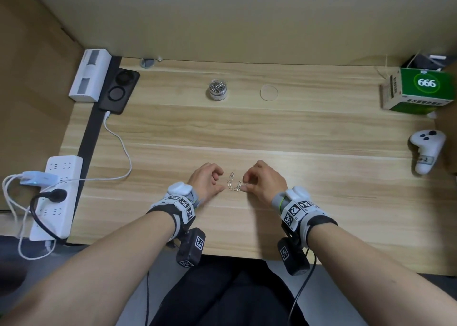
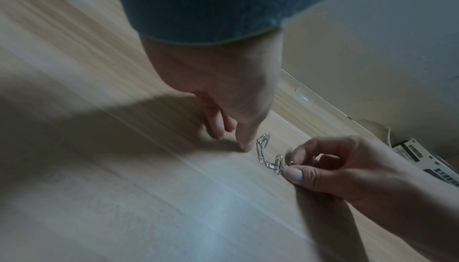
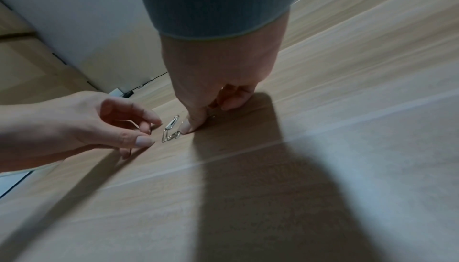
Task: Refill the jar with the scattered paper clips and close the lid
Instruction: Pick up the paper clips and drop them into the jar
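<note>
Both hands work at a few paper clips [image 1: 233, 183] lying near the front of the wooden surface [image 1: 296, 137].

The right hand [image 1: 265, 182] pinches a clip between thumb and fingers at the right end of the group; the left hand [image 1: 206, 181] holds nothing, its fingers loosely curled, thumb tip down just beside the clips. The open jar [image 1: 217, 90], already holding clips, stands well apart toward the back, its clear lid [image 1: 269, 93] flat beside it.

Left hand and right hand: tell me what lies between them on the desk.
A few linked paper clips lie on the desk between the left hand and the right hand, which pinches the clip at its end. The head view shows it.
</note>
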Tool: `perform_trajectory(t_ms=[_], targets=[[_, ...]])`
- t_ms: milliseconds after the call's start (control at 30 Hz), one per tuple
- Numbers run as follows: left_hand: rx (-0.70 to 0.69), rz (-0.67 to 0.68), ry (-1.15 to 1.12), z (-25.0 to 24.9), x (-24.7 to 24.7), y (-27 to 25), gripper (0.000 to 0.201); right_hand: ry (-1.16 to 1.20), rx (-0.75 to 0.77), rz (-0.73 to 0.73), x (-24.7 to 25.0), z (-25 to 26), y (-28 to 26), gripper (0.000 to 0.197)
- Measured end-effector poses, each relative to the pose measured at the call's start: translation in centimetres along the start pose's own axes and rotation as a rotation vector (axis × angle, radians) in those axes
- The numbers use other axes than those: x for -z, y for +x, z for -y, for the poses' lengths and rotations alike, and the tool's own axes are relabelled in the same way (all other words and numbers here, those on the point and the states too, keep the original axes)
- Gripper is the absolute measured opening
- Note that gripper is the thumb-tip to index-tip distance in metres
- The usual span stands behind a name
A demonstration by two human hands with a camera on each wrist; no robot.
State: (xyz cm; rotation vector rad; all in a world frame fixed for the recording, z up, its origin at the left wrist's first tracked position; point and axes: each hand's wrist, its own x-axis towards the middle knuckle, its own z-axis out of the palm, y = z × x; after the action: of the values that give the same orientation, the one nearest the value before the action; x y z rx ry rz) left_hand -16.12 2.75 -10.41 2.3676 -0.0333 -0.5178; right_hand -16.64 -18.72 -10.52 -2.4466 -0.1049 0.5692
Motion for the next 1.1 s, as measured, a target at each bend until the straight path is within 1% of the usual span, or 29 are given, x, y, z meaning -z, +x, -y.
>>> perform_trajectory(t_ms=[67,133,200,300,400,500,567,633,733,800,867,967,1033,1100], targets=[[0.005,0.004,-0.013,0.1,0.0,0.1,0.034,-0.028,0.006,0.006,-0.2,0.0,0.1,0.02],[0.009,0.005,-0.03,0.0,-0.1,0.1,0.033,-0.064,0.019,0.017,-0.2,0.1,0.1,0.02],[0.0,0.016,-0.032,-0.5,-0.1,0.2,0.037,-0.104,0.039,0.02,-0.3,0.1,0.1,0.021],[-0.032,0.041,0.023,-1.5,-0.4,0.3,0.045,-0.118,0.066,0.012,-0.3,-0.1,-0.2,0.021],[-0.051,0.028,0.128,-2.7,-1.2,0.5,0.045,0.005,0.013,-0.047,0.2,-0.9,-0.8,0.021],[-0.036,0.034,0.181,-3.7,-2.1,0.7,0.034,0.187,-0.083,-0.134,1.1,-2.2,-1.2,0.025],[-0.02,0.046,0.17,-4.1,-2.5,0.9,0.024,0.259,-0.161,-0.171,1.7,-2.9,-1.4,0.025],[-0.035,0.08,0.196,-4.5,-3.0,1.0,0.017,0.324,-0.216,-0.191,2.0,-3.7,-1.9,0.024],[-0.061,0.113,0.248,-4.7,-3.3,1.1,0.011,0.422,-0.23,-0.214,1.9,-4.1,-2.2,0.025],[-0.07,0.104,0.266,-4.8,-3.5,0.9,0.006,0.453,-0.219,-0.219,1.6,-4.3,-2.3,0.029],[-0.083,0.101,0.287,-4.8,-3.7,0.8,0.002,0.445,-0.2,-0.198,1.6,-4.0,-2.4,0.028],[-0.131,0.117,0.361,-4.7,-4.1,0.5,0.008,0.372,-0.17,-0.155,1.5,-3.4,-2.5,0.024],[-0.157,0.101,0.398,-4.4,-4.3,0.2,0.011,0.292,-0.154,-0.134,1.4,-3.2,-2.4,0.024],[-0.182,0.087,0.436,-4.0,-4.4,-0.1,0.013,0.205,-0.144,-0.116,1.2,-3.0,-2.4,0.021]])
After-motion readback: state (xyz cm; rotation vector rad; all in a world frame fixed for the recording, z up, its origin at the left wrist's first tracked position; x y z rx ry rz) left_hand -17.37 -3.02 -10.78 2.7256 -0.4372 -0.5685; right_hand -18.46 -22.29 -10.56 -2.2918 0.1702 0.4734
